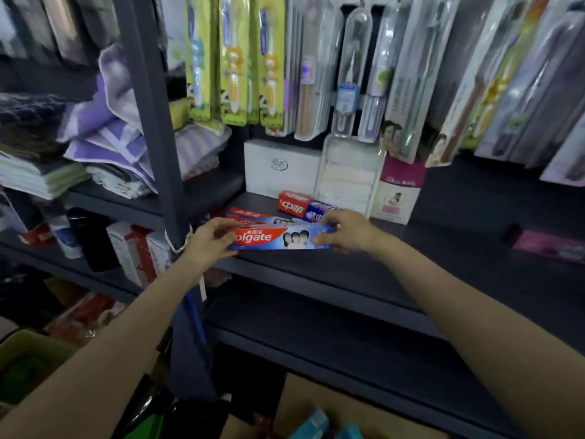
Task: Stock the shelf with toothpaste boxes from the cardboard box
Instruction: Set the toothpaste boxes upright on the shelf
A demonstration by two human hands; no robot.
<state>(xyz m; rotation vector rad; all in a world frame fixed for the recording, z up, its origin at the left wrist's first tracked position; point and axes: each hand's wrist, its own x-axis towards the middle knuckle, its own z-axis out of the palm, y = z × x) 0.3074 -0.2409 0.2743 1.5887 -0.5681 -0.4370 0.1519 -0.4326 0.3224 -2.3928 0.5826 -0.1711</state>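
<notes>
Placing is under way: the left hand (pixel 210 240) and right hand (pixel 345 231) each pinch an end of a Colgate toothpaste box (pixel 280 238), held level at the front edge of the dark shelf (pixel 395 280), just before two boxes already lying there. Next, it probably needs lowering flat beside them and letting go.

One head cam, worn high – faces fwd and down. Close to the shelf (pixel 395 280) – hanging packs far, arms near.

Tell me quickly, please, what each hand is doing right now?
Left hand: holding the Colgate box at its left end.
Right hand: holding its right end.
</notes>
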